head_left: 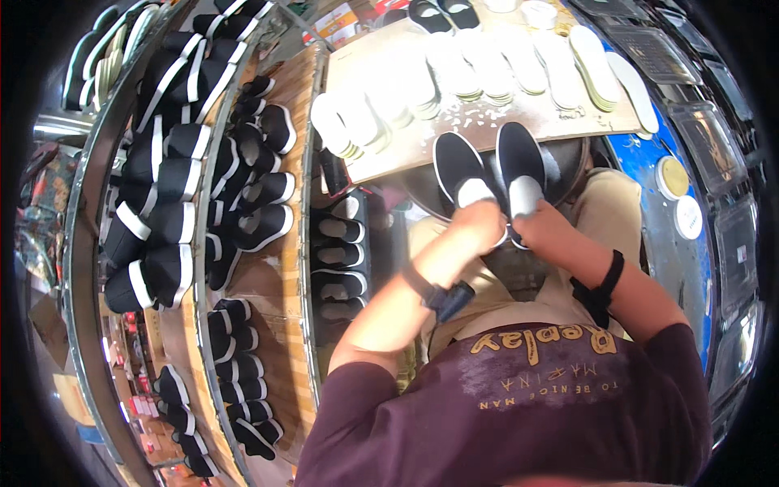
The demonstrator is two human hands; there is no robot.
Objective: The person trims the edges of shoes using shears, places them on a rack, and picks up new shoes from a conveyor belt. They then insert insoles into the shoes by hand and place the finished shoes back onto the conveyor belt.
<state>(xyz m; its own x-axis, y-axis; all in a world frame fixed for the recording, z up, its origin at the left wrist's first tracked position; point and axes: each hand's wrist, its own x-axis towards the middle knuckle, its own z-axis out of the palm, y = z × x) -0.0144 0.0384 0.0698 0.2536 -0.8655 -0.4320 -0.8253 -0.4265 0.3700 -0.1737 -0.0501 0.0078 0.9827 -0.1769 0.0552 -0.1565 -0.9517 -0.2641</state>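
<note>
Two black slip-on shoes with white rims lie side by side at the near edge of a wooden work board (pixel 519 122). My left hand (pixel 479 223) grips the heel of the left shoe (pixel 456 166). My right hand (pixel 540 227) holds the heel of the right shoe (pixel 519 158). Both shoes point away from me, their white linings showing near my fingers. A black strap circles each forearm.
Stacks of white insoles (pixel 487 61) cover the board's far part. A curved wooden rack (pixel 276 276) on my left carries several black shoes in rows. More black shoes (pixel 337 256) sit beside my left knee. Round tins (pixel 673 178) rest on a blue surface at right.
</note>
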